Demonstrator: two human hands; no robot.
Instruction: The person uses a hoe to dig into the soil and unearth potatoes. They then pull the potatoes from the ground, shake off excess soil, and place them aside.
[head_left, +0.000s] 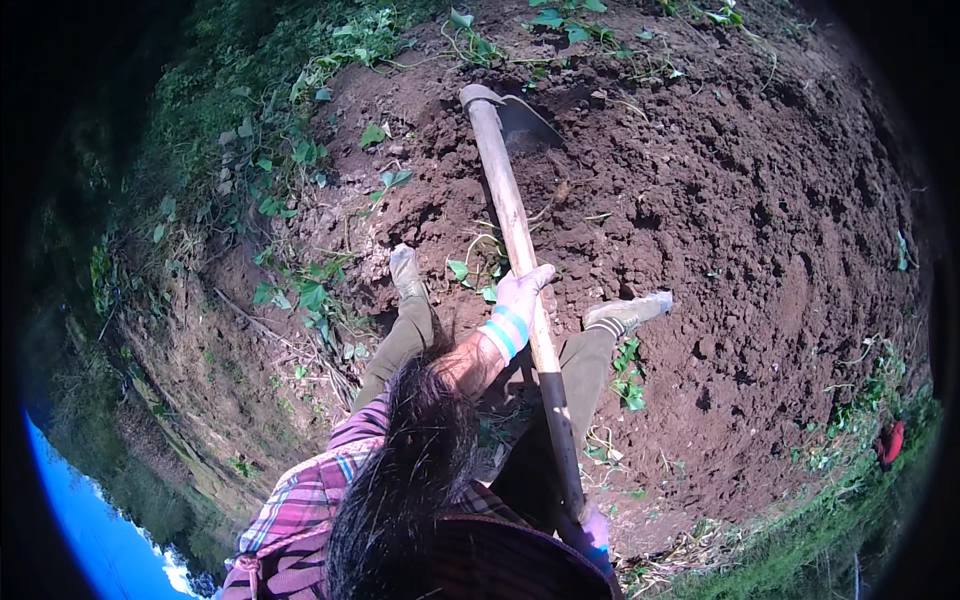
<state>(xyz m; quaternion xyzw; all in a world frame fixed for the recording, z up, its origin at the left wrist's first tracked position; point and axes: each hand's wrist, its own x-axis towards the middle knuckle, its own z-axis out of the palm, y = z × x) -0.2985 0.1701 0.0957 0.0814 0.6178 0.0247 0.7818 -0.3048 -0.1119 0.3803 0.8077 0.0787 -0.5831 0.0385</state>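
Note:
A long-handled hoe (506, 191) reaches away from me over dug brown soil (720, 210). Its metal blade (529, 124) meets loose clods at the far end, its lower edge partly hidden by them. My left hand (521, 296), in a pale glove with a blue-and-white striped cuff, is wrapped around the middle of the wooden handle. Close to my body, my right hand (591, 531), in a purple glove, grips the handle's near end and is partly hidden by a dark brim (517, 551). A thin brown root (559, 193) shows in the soil near the blade.
My left shoe (406, 270) and right shoe (630, 310) stand on either side of the handle. Green leafy vines (311, 292) lie on the left, others (577, 26) at the top. A red object (890, 444) sits in grass at right. Dark hair (420, 450) hangs across the lower view.

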